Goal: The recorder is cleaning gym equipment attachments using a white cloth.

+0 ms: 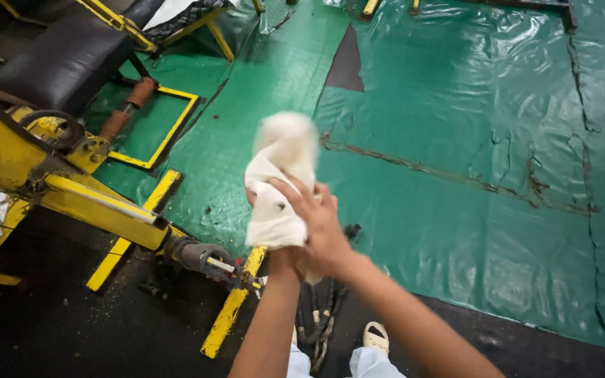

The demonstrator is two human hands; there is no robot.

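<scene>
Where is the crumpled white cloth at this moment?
In the head view, the crumpled white cloth sits centre frame, gripped by both hands above the green floor, right of the yellow machine frame.

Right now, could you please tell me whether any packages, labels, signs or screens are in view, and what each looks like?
None are in view. Both hands, left hand and right hand, hold a white cloth above a green floor sheet, beside a yellow machine frame with a black seat.
</scene>
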